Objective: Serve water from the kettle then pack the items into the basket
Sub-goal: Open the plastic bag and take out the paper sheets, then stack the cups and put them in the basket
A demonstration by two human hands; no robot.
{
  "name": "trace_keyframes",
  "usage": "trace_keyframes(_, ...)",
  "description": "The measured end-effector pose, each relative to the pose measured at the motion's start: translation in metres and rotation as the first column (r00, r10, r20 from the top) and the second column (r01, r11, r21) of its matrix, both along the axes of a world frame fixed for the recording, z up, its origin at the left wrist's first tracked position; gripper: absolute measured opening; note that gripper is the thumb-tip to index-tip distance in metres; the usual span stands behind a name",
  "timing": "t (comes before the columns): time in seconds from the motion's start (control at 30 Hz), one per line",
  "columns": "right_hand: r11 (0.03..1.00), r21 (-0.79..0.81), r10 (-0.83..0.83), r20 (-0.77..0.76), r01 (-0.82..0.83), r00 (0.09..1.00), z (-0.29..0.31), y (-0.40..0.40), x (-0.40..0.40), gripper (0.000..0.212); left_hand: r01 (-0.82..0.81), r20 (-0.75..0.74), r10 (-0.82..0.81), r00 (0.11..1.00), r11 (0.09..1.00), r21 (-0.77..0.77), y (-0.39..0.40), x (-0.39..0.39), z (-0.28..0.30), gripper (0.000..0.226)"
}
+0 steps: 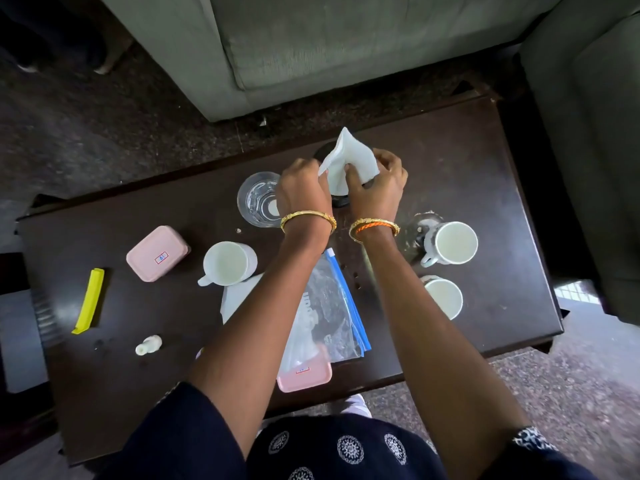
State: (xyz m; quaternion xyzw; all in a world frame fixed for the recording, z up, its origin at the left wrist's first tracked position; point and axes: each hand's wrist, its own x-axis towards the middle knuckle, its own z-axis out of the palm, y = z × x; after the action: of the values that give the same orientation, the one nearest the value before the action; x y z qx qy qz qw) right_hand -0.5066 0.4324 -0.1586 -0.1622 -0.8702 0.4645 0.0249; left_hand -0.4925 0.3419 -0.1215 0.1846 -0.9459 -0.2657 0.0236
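**Both hands working a white cloth over the dark object at the far edge**

The left hand [303, 188] is curling its fingers and pinching one edge of a white cloth [346, 159], and the right hand [377, 181] is gripping the other side, thumb and fingers closed round the fabric. The cloth is peaking upward between them, draped over a dark object [341, 199] that is mostly hidden; whether it is the kettle cannot be told. Both arms are reaching straight forward from the body, wrists nearly side by side, a gold bangle on each and an orange band on the right.

The dark wooden tabletop [485, 161] is carrying plenty. A clear glass [258, 199] with water in it is standing just beside the left hand. A white mug [227, 263] is sitting left of the left forearm, with a pink lidded box [156, 252] further left. Two more white cups [450, 242] [443, 297] are standing right of the right forearm. A zip bag [332, 313] with a blue seal is lying under the arms, partly over a pink lid [304, 375] at the near edge. A yellow clip [88, 301] and a small white bottle [149, 345] are lying at the left.

A grey sofa [346, 46] is sitting beyond the tabletop, on speckled flooring.
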Motion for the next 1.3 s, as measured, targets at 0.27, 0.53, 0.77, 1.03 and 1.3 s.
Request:
trace_keyframes(0.27, 0.995, -0.095, -0.008, -0.077, 0.0, 0.997, 0.03, 0.01, 0.022, 0.032, -0.032, -0.084, 0.047, 0.995, 0.984, 0.174, 0.006, 0.027, 0.009, 0.046)
trace_keyframes(0.53, 0.985, -0.053, 0.17, 0.439, -0.164, 0.882, 0.015, 0.033, 0.169, 0.034, -0.277, -0.029, 0.29, 0.957, 0.937, 0.213, -0.005, 0.2, -0.005, 0.019)
trace_keyframes(0.77, 0.985, -0.111, 0.173, 0.639, -0.132, 0.749, -0.006, 0.023, 0.197, 0.039, -0.554, 0.419, 0.514, 0.749, 0.832, -0.031, -0.019, 0.248, -0.03, 0.059)
trace_keyframes(1.03, 0.991, -0.048, -0.1, 0.381, 0.128, 0.919, -0.004, 0.03, 0.157, 0.015, -0.44, 0.266, 0.376, 0.888, 0.864, 0.246, -0.009, 0.222, -0.022, 0.04)
trace_keyframes(1.3, 0.923, 0.354, 0.067, 0.236, -0.15, 0.969, -0.003, 0.032, 0.152, 0.053, -0.162, 0.236, 0.113, 0.965, 0.966, 0.201, 0.012, 0.207, -0.034, 0.039)
